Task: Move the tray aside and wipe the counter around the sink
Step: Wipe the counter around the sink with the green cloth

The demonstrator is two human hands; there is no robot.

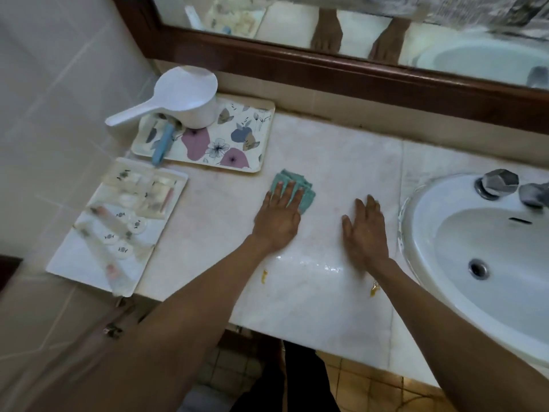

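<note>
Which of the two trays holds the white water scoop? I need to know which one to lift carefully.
The floral-patterned tray by the back wall holds the scoop. The plain white tray at the counter's front left carries only small wrapped toiletries.

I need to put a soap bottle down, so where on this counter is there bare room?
Bare counter lies between the floral tray and the sink, behind both hands. The left end is crowded: floral tray and white toiletries tray.
</note>
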